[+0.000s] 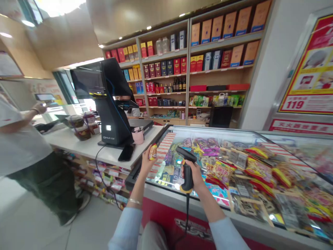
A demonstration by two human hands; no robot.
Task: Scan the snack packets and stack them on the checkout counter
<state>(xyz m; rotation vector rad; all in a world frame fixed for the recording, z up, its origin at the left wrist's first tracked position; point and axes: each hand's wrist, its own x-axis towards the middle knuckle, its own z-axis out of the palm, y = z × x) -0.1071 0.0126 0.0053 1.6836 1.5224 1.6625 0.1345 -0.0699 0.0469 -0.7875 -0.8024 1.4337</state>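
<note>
The left hand [147, 160] has its fingers closed around a small yellow, red-capped container [153, 152], raised clear of the glass-topped freezer [166, 170], perhaps to expose its label; the right hand [194, 175] grips the black, yellow-trimmed handheld scanner [187, 170] by its handle, keeping the head free.

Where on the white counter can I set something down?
Two bare patches on the counter: the front strip between the tubs and phone, though a cable crosses it, and right of the pink cup. Crowded around the terminal.
</note>
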